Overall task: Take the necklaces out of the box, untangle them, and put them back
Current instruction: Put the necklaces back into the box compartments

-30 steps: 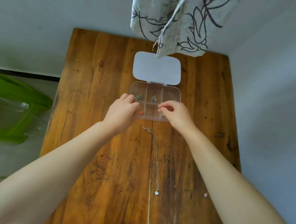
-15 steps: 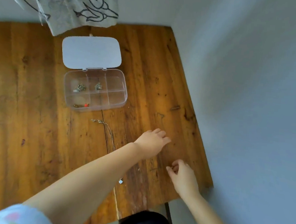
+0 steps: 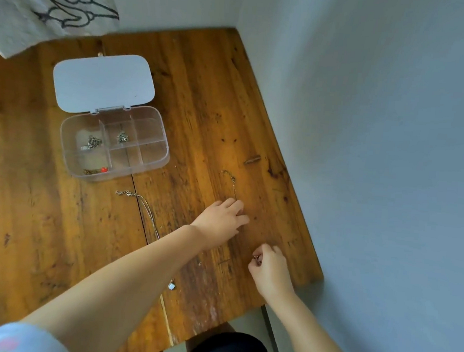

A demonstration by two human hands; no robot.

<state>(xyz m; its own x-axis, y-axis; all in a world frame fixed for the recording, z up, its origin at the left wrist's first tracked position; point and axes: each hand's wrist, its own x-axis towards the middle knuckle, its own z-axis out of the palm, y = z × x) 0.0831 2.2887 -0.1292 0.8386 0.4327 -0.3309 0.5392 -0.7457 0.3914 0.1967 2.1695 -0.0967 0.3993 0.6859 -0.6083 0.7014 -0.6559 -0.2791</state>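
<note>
A clear compartment box (image 3: 159, 158) lies open on the wooden table (image 3: 30, 216), its white lid (image 3: 102, 83) flat behind it. Small chain bundles sit in two back compartments, and one with a red bead (image 3: 104, 169) in the front left. A silver necklace (image 3: 141, 205) stretches toward me from the box; its pendant (image 3: 171, 286) shows beside my left forearm. A thin gold necklace (image 3: 231, 182) lies right of the box. My left hand (image 3: 222, 220) presses flat on its chain. My right hand (image 3: 269, 267) pinches its near end by the table's right edge.
A printed cloth (image 3: 45, 6) hangs over the table's back left. A grey wall (image 3: 377, 158) runs close along the table's right edge. A small brown sliver (image 3: 252, 160) lies near that edge. My dark-clothed legs (image 3: 227, 351) show below the front edge.
Both hands left the box and moved to the right side of the table. The view swung right. The gold necklace now lies stretched out between my hands.
</note>
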